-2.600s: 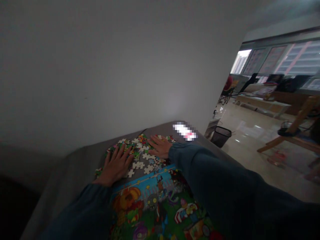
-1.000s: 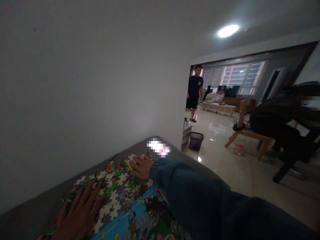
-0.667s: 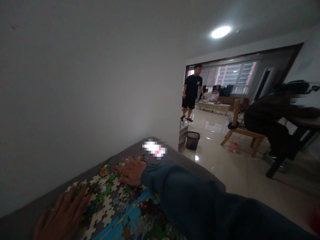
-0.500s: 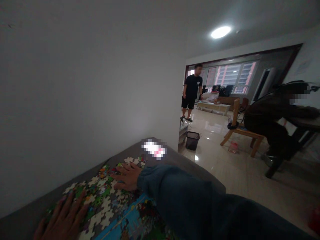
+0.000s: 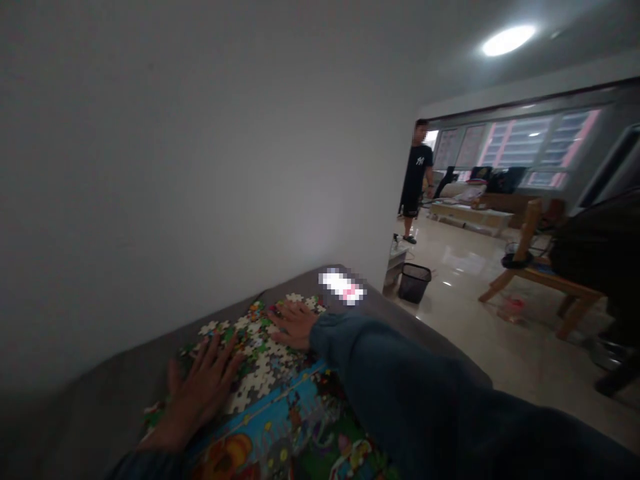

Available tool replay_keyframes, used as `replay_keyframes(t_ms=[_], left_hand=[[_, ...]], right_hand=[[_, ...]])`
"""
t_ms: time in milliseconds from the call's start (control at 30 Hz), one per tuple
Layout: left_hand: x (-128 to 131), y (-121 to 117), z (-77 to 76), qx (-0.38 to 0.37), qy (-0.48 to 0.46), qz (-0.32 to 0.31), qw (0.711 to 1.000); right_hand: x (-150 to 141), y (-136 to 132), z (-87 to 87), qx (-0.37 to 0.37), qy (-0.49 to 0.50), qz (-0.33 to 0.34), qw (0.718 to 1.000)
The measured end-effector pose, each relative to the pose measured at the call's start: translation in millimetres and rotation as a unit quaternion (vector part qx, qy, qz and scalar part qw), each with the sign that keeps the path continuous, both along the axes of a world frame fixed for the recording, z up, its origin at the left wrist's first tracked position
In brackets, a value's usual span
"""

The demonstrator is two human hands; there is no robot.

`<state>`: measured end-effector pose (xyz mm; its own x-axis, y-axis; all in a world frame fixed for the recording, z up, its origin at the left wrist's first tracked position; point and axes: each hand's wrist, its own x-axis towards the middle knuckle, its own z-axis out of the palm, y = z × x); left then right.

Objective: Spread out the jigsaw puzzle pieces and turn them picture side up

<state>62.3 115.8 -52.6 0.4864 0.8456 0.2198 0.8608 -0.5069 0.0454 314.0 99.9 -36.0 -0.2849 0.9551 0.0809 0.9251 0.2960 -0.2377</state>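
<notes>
Loose jigsaw pieces, some white side up, some coloured, lie spread on a grey table against a wall. My left hand lies flat on the near left of the pile, fingers spread. My right hand rests flat on the far right of the pile, fingers stretched out, sleeve dark blue. A colourful cartoon puzzle picture lies just in front of the pieces, under my right forearm.
A small white and pink object sits at the table's far corner. Beyond, a black bin stands on a glossy floor. A person in dark clothes stands in the doorway; a wooden chair and another dark-clad person are at right.
The view swung up and to the right, then partly back. Both hands stayed flat on the pieces, shifting slightly over the pile. The standing person came into sight.
</notes>
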Motion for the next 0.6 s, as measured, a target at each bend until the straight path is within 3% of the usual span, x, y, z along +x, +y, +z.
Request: replay_keyframes(t_ms=[167, 300, 433, 600], left_hand=[[0, 1, 9.1, -0.034, 0.014, 0.071, 0.997], [-4, 7, 1.3, -0.036, 0.018, 0.06, 0.997], [-5, 6, 0.5, -0.043, 0.033, 0.067, 0.996], [-9, 5, 7.8, -0.053, 0.052, 0.09, 0.993]], right_hand=[[22, 1, 13.2, -0.008, 0.02, 0.017, 1.0], [61, -6, 21.2, 0.026, 0.025, -0.019, 0.999], [88, -11, 11.1, 0.068, 0.04, -0.072, 0.994], [93, -24, -6.3, 0.112, 0.055, -0.091, 0.988]])
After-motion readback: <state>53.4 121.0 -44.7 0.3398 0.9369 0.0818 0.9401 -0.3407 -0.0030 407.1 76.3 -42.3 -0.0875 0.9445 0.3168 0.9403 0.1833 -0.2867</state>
